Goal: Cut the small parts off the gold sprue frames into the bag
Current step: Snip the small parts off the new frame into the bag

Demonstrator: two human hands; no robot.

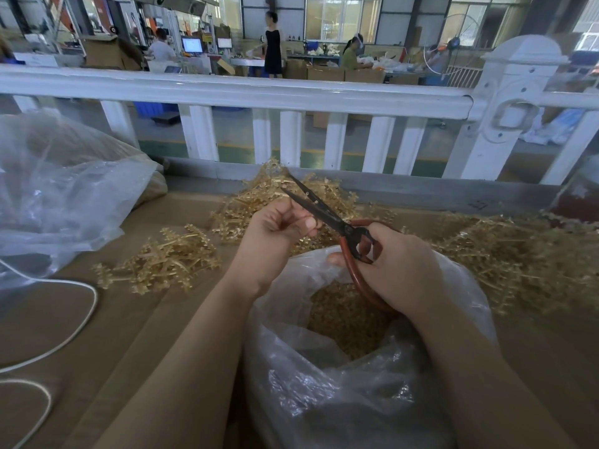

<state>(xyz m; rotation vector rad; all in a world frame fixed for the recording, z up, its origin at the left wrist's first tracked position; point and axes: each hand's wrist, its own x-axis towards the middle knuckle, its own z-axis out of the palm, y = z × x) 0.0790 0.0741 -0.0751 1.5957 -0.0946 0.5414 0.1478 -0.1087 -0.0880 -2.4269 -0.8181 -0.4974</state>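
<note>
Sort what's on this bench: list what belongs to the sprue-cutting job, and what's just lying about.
In the job:
- scissors, gripped by the right hand
- left hand, fingers curled by the blades
- open bag of cut parts
- gold sprue frames, in piles

Lying about:
- white cord
- second plastic bag

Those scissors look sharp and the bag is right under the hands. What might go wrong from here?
1. The left hand pinches something small right beside the open blades of the scissors in the right hand, so a finger might get nicked.
2. Cut pieces may fly past the bag and land on the table.
3. The bag's thin rim sits just under the handles and might snag.
</note>
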